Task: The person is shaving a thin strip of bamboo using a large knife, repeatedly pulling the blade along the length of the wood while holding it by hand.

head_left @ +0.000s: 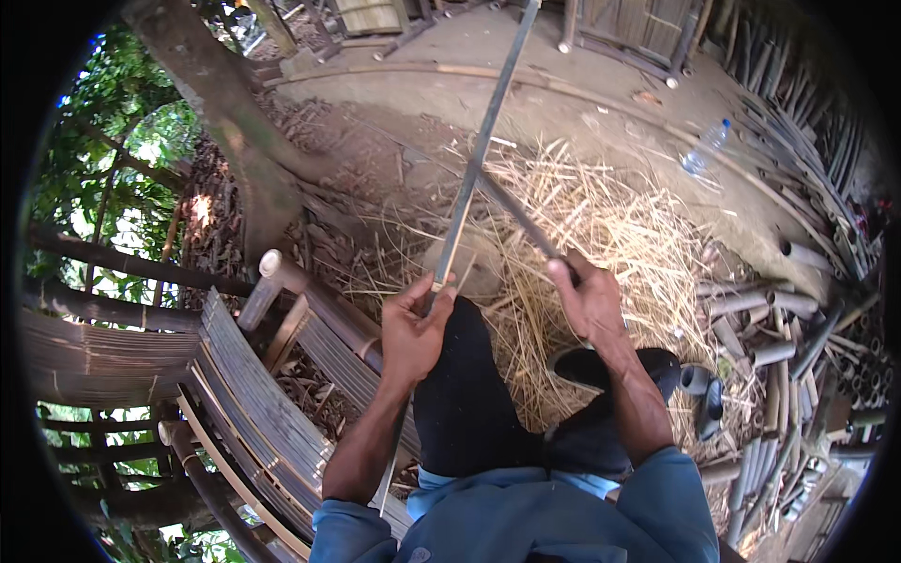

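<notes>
Your blue sleeves (526, 516) filled the bottom edge of the view, and your knees in dark trousers (469, 394) rose between your forearms. Your left hand (413, 328) was closed around the lower part of a long bamboo strip (474, 169), thumb and fingers pinching it just above your left knee. The strip ran up and slightly to the right from that grip, reaching the top edge of the view; a pale end of it also trailed down past your left forearm. Your right hand (587, 296) was clenched on the handle of a dark blade (516, 218), which slanted up and to the left until it met the strip about a third of the way up. I couldn't tell whether the blade's edge was set into the strip or only lying against it.

Under and beyond your hands, a heap of pale shavings (610, 235) covered the earth floor (563, 75). Stacked flat slats (253, 403) lay along your left side, near the left knee. Cut bamboo tube sections (760, 328) were piled to your right, running up the right edge. Further off, a clear plastic bottle (704, 148) lay on the bare floor beyond the shavings, and a tree trunk (225, 122) leaned at the upper left.
</notes>
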A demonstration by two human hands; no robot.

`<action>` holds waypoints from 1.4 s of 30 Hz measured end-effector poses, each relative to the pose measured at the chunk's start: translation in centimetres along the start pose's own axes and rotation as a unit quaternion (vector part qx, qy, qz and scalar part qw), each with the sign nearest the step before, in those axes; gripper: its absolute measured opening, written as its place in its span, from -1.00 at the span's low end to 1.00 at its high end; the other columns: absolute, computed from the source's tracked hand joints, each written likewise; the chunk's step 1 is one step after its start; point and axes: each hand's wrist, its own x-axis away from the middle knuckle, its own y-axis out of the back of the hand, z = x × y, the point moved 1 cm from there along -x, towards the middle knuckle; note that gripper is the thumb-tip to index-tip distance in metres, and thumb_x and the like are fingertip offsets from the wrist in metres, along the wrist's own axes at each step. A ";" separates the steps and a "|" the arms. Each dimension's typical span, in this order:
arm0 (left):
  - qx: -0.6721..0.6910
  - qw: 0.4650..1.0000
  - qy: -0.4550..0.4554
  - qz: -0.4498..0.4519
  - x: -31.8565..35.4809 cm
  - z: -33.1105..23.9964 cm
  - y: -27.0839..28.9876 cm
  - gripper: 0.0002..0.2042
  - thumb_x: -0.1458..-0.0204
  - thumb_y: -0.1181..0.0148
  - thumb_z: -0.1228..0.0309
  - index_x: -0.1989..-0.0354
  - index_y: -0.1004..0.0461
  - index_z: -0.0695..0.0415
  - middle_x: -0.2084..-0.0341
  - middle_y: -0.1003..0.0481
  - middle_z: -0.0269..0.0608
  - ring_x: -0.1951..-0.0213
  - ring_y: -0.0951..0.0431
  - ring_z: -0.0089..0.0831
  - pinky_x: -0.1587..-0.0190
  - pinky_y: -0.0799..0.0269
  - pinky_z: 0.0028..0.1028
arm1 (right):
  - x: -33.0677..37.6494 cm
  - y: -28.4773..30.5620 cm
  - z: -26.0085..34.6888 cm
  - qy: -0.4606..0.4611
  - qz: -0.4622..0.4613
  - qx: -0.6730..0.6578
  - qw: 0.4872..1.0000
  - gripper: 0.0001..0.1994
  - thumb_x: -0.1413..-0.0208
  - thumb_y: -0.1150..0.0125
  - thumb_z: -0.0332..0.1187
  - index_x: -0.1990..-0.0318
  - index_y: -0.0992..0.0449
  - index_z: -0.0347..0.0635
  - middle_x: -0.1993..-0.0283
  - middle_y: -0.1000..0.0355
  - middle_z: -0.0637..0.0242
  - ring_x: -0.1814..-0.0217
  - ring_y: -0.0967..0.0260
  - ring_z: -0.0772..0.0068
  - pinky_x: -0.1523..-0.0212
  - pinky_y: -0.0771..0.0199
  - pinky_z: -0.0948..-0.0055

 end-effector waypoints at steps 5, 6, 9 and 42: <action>0.013 0.998 0.029 0.062 2.9 2.8 -2.1 -0.76 -0.25 -0.19 0.57 -0.06 -0.57 0.32 0.37 -0.51 -0.51 0.36 -0.33 -0.78 0.34 -0.26 -0.66 | 4.0 -2.0 0.0 0.151 0.032 0.100 0.983 -0.38 -0.19 -0.12 0.31 0.41 -0.52 -0.18 0.68 -0.43 0.09 0.58 -0.53 -0.01 0.49 -0.53 0.07; 0.000 0.997 0.036 0.072 3.4 2.9 -1.9 -0.76 -0.25 -0.19 0.57 -0.06 -0.56 0.33 0.35 -0.52 -0.50 0.34 -0.35 -0.78 0.31 -0.28 -0.66 | 4.4 -2.2 -0.1 0.154 0.036 0.092 0.983 -0.37 -0.18 -0.13 0.32 0.42 -0.52 -0.18 0.67 -0.43 0.08 0.58 -0.53 -0.03 0.50 -0.52 0.06; -0.018 0.993 0.071 0.088 4.5 2.8 -2.6 -0.76 -0.25 -0.19 0.56 -0.05 -0.56 0.35 0.31 -0.56 -0.45 0.29 -0.40 -0.77 0.25 -0.32 -0.67 | 3.7 -1.5 -1.9 0.091 0.014 0.062 0.994 -0.36 -0.17 -0.15 0.31 0.47 -0.52 -0.19 0.67 -0.45 0.11 0.61 -0.51 -0.02 0.55 -0.49 0.04; 0.015 0.959 0.235 0.157 8.1 1.3 -0.9 -0.73 -0.29 -0.14 0.47 -0.12 -0.53 0.24 0.72 -0.18 -0.56 0.73 -0.10 -0.77 0.67 0.11 -0.60 | 7.5 -3.2 -4.0 0.132 0.016 0.116 0.984 -0.36 -0.18 -0.08 0.37 0.41 -0.53 -0.13 0.73 -0.38 0.20 0.70 -0.46 0.21 0.64 -0.48 0.17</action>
